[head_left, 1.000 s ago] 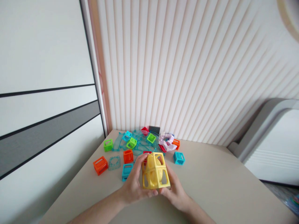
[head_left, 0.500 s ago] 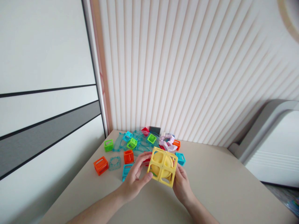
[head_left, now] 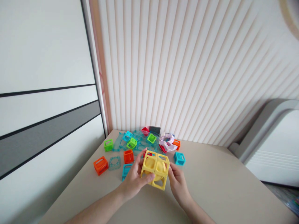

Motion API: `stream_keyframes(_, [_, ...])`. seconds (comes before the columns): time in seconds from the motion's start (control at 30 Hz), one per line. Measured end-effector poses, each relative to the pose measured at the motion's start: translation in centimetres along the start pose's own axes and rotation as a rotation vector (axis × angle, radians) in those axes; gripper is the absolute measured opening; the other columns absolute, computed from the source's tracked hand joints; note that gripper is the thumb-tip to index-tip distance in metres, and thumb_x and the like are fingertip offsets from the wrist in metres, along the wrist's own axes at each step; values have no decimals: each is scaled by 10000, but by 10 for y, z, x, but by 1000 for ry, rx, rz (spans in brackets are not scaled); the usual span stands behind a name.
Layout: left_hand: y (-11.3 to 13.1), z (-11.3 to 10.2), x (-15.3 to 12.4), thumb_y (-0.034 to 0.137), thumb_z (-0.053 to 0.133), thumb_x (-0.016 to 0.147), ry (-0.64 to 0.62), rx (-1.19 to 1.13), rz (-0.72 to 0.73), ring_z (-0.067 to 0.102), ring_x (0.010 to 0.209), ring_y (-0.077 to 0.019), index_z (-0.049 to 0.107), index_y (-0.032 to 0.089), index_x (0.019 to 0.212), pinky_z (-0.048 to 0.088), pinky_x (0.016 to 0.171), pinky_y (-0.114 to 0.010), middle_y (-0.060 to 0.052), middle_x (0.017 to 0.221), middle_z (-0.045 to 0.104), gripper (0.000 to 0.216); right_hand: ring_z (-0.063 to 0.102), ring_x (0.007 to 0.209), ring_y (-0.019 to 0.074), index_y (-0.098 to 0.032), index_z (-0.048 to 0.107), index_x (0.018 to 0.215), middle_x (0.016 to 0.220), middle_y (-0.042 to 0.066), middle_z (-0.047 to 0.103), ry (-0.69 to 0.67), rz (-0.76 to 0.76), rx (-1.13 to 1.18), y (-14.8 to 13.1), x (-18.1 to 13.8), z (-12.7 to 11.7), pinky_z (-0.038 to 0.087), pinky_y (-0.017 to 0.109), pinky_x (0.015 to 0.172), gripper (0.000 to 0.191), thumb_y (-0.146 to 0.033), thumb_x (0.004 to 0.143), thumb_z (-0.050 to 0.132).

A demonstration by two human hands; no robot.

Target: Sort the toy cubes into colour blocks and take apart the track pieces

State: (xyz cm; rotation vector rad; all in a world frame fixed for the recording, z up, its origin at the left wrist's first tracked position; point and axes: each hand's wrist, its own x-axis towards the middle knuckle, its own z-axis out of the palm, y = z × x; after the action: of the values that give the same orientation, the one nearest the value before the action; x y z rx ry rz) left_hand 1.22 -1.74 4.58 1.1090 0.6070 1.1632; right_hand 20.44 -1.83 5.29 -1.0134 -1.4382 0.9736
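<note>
A yellow open-frame toy block (head_left: pixel 155 169) with four windows on the face toward me is held above the table, a rounded yellow part showing inside it. My left hand (head_left: pixel 135 177) grips its left side, thumb across the front face and fingers behind. At the right edge, my right hand (head_left: pixel 178 180) is closed with its fingertips against the block; some of those fingers are hidden. A blue cube (head_left: pixel 126 171) lies just beyond my left hand, partly covered by it. Another blue cube (head_left: pixel 179 158) rests past my right hand.
On the table (head_left: pixel 210 180) lie orange cubes (head_left: pixel 101 165), green cubes (head_left: pixel 108 145), a clear teal square piece (head_left: pixel 114 163), larger teal transparent parts (head_left: pixel 140 141) and pale purple pieces (head_left: pixel 167 143). A ribbed wall (head_left: pixel 177 68) stands behind, a white cabinet (head_left: pixel 46 49) at left.
The yellow block has shifted left and slightly down, and has turned in my hands. My left thumb now lies further across its face. The blue cube at right shows more fully.
</note>
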Motion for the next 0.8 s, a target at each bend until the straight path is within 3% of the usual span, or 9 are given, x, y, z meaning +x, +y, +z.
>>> stream_keyframes(0.2, [-4,2,-2,370,789,813,98,94,44,569,1300,-315,279,297,1542,485,1072,-439,-120,1447,566,893,690,1000,296,-193,686,1271,1111,102,755,-10,-43,-73,8,-11,0,546,416,943,535,-591,956,517])
stream_keyframes(0.4, [-5,1,0,327,820,788,39,47,46,622,1241,-294,362,308,1463,502,1054,-438,-88,1365,639,816,680,1021,294,-192,662,1303,1054,82,755,-20,-74,-183,15,-15,-2,552,387,933,473,-490,941,601])
stream_keyframes(0.53, [-4,3,1,292,839,769,54,21,29,669,1169,-286,463,282,1348,539,1000,-411,-72,1270,694,690,673,1091,299,-199,633,1345,1141,88,747,-16,-92,-208,19,-16,0,558,363,929,468,-460,959,584])
stream_keyframes(0.8, [0,7,0,276,847,757,60,-5,11,676,1160,-280,472,272,1310,541,987,-383,-64,1251,704,669,689,1049,267,-202,589,1398,1123,77,746,50,-153,-220,25,-19,1,573,324,899,518,-461,950,602])
